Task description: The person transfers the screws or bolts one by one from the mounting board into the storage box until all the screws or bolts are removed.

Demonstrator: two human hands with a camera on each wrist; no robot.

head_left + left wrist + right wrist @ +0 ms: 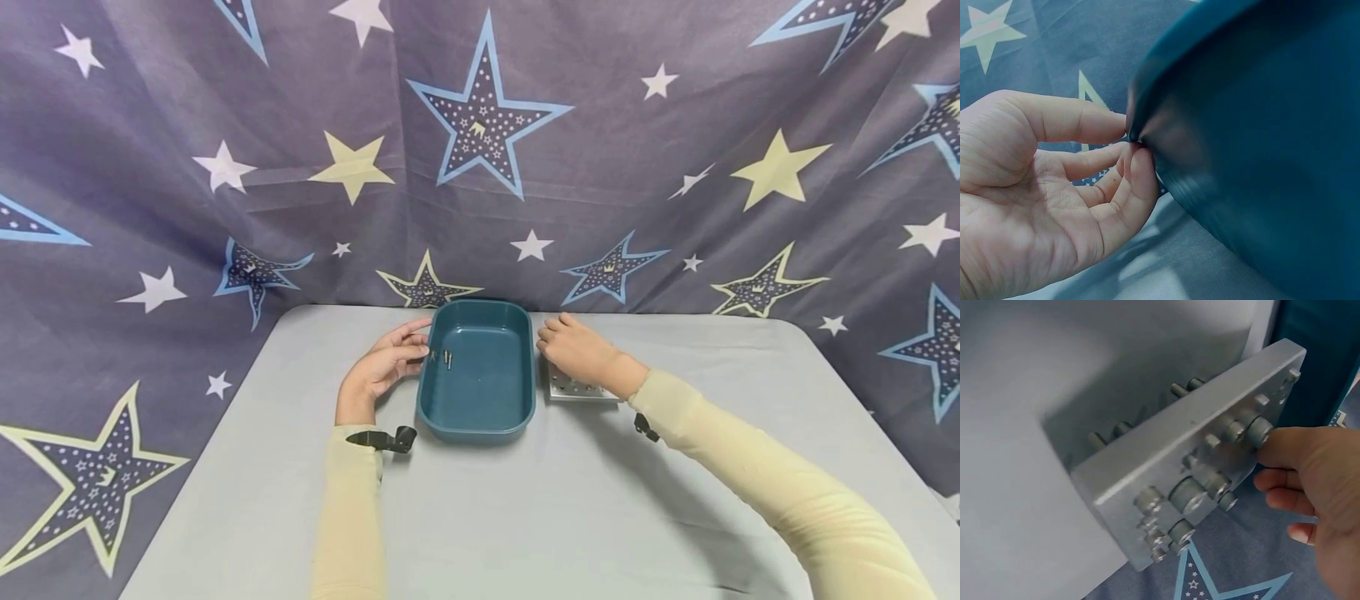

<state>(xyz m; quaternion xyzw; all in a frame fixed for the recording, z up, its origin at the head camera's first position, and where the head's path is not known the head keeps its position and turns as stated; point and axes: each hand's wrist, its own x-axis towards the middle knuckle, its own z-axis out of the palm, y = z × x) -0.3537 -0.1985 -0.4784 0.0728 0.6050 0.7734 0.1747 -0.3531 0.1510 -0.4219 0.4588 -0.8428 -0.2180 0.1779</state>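
Note:
A blue-green plastic bin [480, 429] stands in the middle of the table. My left hand [382, 367] is at its left side, thumb and fingertips pinching the rim in the left wrist view. Inside the bin, near the left wall, lie a few small screws [448, 359]. Right of the bin is a silver metal block [1147, 456] set with several socket-head screws of different sizes; some shanks stick out of its other face. My right hand [1329, 475] pinches one screw head [1260, 431] near the block's end. In the head view this hand covers most of the block.
The bin and block are on a pale grey table [480, 517]. Behind it hangs a dark curtain [600, 108] printed with stars. Black straps with small cameras sit on both wrists.

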